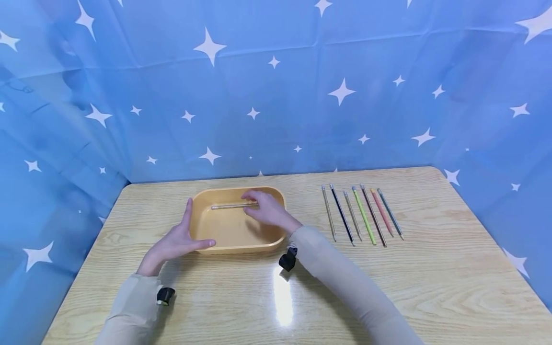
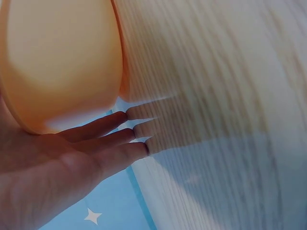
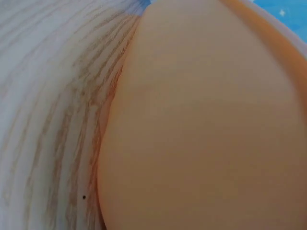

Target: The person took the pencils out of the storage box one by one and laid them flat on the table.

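An orange-yellow plastic tray (image 1: 228, 231) sits at the left of the table; its wall (image 3: 201, 110) fills most of the right wrist view. Inside it, near the far side, a wooden-coloured pencil (image 1: 227, 206) points left to right. My right hand (image 1: 268, 209) reaches over the tray's right end and pinches the pencil's right part between thumb and fingers, which hide that end. At the tray's left end, my left hand (image 1: 181, 239) lies against the outside with straight fingers, its thumb over the near rim. Those fingers (image 2: 103, 129) also show in the left wrist view.
Several pencils lie in a spaced row right of the tray, among them a green pencil (image 1: 364, 215), a pink pencil (image 1: 381, 211) and a dark blue pencil (image 1: 342, 214). A blue star-patterned curtain (image 1: 293, 105) hangs behind the wooden table (image 1: 431, 278).
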